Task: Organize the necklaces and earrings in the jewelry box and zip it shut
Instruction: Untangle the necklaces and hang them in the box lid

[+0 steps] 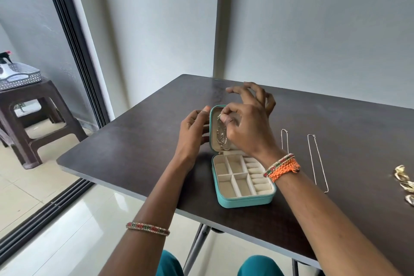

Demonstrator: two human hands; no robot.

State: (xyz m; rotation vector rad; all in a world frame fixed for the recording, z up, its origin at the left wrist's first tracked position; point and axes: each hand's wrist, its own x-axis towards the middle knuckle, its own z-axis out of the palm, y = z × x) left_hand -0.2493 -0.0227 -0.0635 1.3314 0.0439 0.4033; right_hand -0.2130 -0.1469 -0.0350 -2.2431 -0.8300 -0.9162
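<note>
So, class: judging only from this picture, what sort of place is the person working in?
Probably a room in a home, beside a balcony or patio. A dark table stands against plain walls, a sliding door track runs along the tiled floor, and a plastic stool holding a tray stands outside.
</note>
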